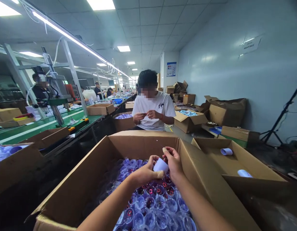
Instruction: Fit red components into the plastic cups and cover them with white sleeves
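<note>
My left hand (146, 171) is closed around a pale lavender plastic cup (160, 166) that lies tilted in its grip. Close against the cup's right side is my right hand (174, 163), its thumb and forefinger pinched together; what they hold, if anything, is too small to make out. Beige tape wraps a thumb on each hand. Both hands are above a large open cardboard box (75, 179). Rows of similar cups (149, 221) fill the box, with clear plastic film among them and red and dark parts inside some.
On the right, another carton (210, 157) holds two loose cups (226, 151). A co-worker (153, 107) sits opposite, hands raised. A green workbench (90, 123) with a press machine (55, 93) runs along the left. A black tripod (279, 118) stands far right.
</note>
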A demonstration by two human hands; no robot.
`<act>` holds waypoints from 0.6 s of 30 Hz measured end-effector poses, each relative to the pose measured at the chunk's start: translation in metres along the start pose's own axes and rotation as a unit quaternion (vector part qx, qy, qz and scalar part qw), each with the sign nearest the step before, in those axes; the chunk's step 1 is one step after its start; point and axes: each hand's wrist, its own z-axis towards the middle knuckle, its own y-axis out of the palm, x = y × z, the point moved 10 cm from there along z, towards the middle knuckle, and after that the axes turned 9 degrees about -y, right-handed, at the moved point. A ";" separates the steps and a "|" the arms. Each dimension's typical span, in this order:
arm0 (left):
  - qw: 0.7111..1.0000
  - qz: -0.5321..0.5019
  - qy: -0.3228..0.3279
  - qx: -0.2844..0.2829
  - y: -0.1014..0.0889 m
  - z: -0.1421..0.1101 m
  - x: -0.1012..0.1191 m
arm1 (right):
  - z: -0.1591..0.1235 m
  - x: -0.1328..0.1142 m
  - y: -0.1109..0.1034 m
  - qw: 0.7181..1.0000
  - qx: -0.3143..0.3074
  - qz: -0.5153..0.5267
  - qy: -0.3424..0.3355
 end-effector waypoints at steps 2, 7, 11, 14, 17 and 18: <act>0.998 0.033 0.046 0.033 -0.007 -0.001 0.008 | -0.001 -0.002 -0.001 1.000 0.017 0.022 0.006; 0.959 0.163 0.168 0.157 -0.032 -0.005 0.036 | -0.001 -0.009 0.006 0.996 0.011 0.085 0.000; 0.889 0.281 0.236 0.275 -0.047 -0.022 0.059 | 0.000 -0.008 0.006 0.994 0.018 0.109 0.005; 0.818 0.370 0.268 0.350 -0.051 -0.036 0.073 | 0.001 -0.008 0.008 0.996 -0.002 0.091 0.008; 0.773 0.401 0.292 0.397 -0.059 -0.045 0.082 | 0.001 -0.019 0.009 0.998 -0.019 0.063 -0.015; 0.766 0.400 0.298 0.405 -0.063 -0.046 0.083 | 0.000 -0.024 0.009 0.998 -0.023 0.056 -0.024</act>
